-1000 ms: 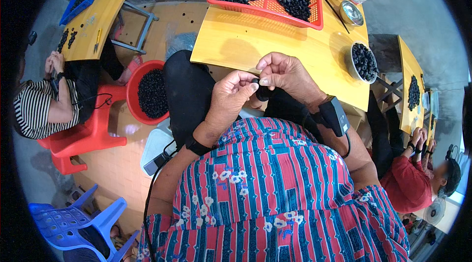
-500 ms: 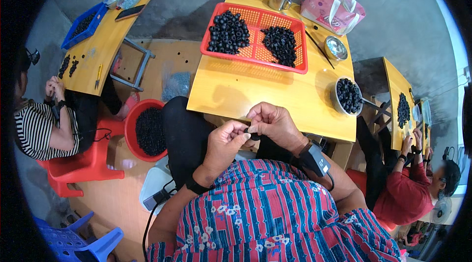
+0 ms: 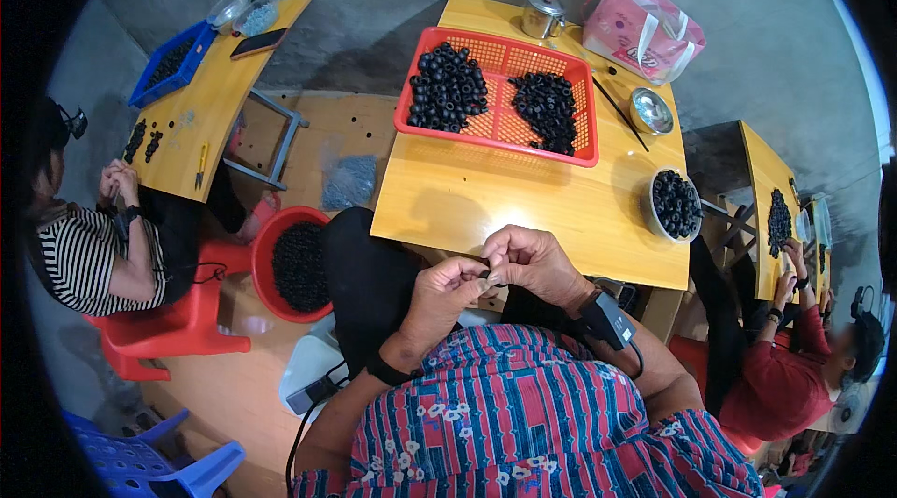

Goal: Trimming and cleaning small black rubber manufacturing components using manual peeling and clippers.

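Clerk: Head view. Hands first?

Checker: Left hand (image 3: 439, 300), one: thumb and forefinger pinched on a small black piece (image 3: 485, 274). Right hand (image 3: 536, 264), one: thumb and fingertips closed on the same piece, meeting the left fingertips.

Clerk: Form of the piece?

Checker: Mostly covered by fingers; cannot tell. Position: between the hands, near the closest edge of the yellow table (image 3: 533, 204).

Clerk: Straight beyond the hands?

Checker: Red basket (image 3: 499, 92), one, slotted, on that table. Contents: two separate heaps of black parts.

Clerk: Beyond the right hand, rightward?

Checker: Tub of black rings (image 3: 647, 214), one, by the table's right edge. Farther off: thin dark stick (image 3: 619, 113); shiny metal bowl (image 3: 651, 111); lidded metal cup (image 3: 542, 20); pink bag (image 3: 628, 31), white handles.

Clerk: Left of the left hand?

Checker: Red basin (image 3: 262, 260), one, on the floor, holding black parts. Well apart, leftward: co-worker in a striped top (image 3: 89, 260), seated.

Clerk: Far right of the right hand?

Checker: Co-worker in a red top (image 3: 775, 391), seated, one.
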The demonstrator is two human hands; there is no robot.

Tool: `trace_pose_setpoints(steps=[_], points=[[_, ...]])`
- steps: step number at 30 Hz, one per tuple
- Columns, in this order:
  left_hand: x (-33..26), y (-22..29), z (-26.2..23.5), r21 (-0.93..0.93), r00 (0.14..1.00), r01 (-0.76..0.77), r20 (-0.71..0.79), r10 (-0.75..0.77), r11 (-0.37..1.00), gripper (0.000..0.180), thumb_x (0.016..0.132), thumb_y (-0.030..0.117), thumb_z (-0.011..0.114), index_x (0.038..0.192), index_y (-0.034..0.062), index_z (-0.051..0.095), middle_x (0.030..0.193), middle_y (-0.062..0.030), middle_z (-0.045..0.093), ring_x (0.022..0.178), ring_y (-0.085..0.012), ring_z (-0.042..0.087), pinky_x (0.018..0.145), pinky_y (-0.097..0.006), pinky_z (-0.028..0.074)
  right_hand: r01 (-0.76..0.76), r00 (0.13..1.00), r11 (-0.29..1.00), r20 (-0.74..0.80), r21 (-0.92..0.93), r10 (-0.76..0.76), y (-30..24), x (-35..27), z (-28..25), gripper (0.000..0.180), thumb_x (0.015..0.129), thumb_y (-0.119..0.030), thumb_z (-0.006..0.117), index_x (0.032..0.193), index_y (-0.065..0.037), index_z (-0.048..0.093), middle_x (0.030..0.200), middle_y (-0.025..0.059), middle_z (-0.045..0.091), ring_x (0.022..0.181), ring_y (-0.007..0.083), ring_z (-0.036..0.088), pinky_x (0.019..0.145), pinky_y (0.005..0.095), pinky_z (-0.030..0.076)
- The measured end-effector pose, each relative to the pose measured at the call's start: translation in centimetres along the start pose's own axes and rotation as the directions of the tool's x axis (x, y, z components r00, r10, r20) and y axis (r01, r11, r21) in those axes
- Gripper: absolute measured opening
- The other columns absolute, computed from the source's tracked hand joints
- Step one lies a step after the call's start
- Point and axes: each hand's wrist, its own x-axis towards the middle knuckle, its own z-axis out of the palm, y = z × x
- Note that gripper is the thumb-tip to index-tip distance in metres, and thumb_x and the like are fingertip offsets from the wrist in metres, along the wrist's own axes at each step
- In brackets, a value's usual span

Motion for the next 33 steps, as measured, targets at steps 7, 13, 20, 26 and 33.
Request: trace_pose_setpoints(steps=[7,13,20,26,33], points=[[0.2,-0.4,-0.4,0.161,0.992,0.025,0.116,-0.044,0.987,0.015,0.084,0.003,0.063,0.099,0.0,0.062,0.083,-0.0008,0.061,0.074,-0.0049,0.055,0.065,-0.019,0.046,-0.09,0.995,0.996,0.036,-0.02,0.091,0.8,0.7,-1.2,0.023,0.081,-0.004,0.067,0.101,-0.004,0.058,0.072,-0.0055,0.053,0.057,0.0024,0.045,0.049,0.0176,0.036],[1.0,-0.2,-0.8,0.028,0.99,0.009,0.141,-0.013,1.0,0.015,0.085,0.003,0.061,0.1,0.0008,0.059,0.081,0.0007,0.057,0.072,-0.0042,0.054,0.065,-0.018,0.046,-0.221,0.975,0.962,-0.026,-0.16,0.22,-3.3,2.1,-1.0,0.012,0.085,-0.013,0.065,0.092,-0.003,0.063,0.07,-0.0035,0.057,0.058,0.0025,0.049,0.051,0.0179,0.039],[2.0,-0.2,-1.7,-0.023,0.986,0.1,0.139,-0.096,0.995,0.014,0.085,0.0,0.059,0.098,0.0026,0.057,0.08,0.002,0.055,0.07,-0.0038,0.052,0.064,-0.018,0.045,0.109,0.902,0.433,-0.094,-0.895,-0.422,-8.3,10.5,-5.0,0.011,0.079,-0.006,0.063,0.087,0.002,0.066,0.073,0.0117,0.063,0.062,0.0215,0.06,0.06,0.0305,0.048],[2.4,-0.3,-2.3,-0.056,0.986,0.105,0.139,-0.096,0.993,0.014,0.085,-0.001,0.058,0.098,0.0025,0.057,0.081,0.0022,0.055,0.07,-0.0033,0.051,0.064,-0.018,0.043,-0.034,0.972,0.31,-0.104,-0.95,-0.212,-7.1,16.3,-7.9,0.014,0.074,-0.009,0.066,0.085,-0.001,0.068,0.08,0.0147,0.066,0.073,0.0254,0.064,0.069,0.0332,0.05],[2.5,0.2,-2.7,-0.079,0.983,0.134,0.139,-0.123,0.988,0.014,0.084,-0.001,0.058,0.098,0.0019,0.057,0.08,0.0022,0.055,0.071,-0.0029,0.05,0.064,-0.017,0.043,-0.18,0.978,0.292,-0.204,-0.939,-0.052,-6.4,18.9,-7.8,0.019,0.065,-0.014,0.074,0.08,-0.004,0.069,0.079,0.0155,0.067,0.077,0.0287,0.065,0.072,0.0366,0.05]])
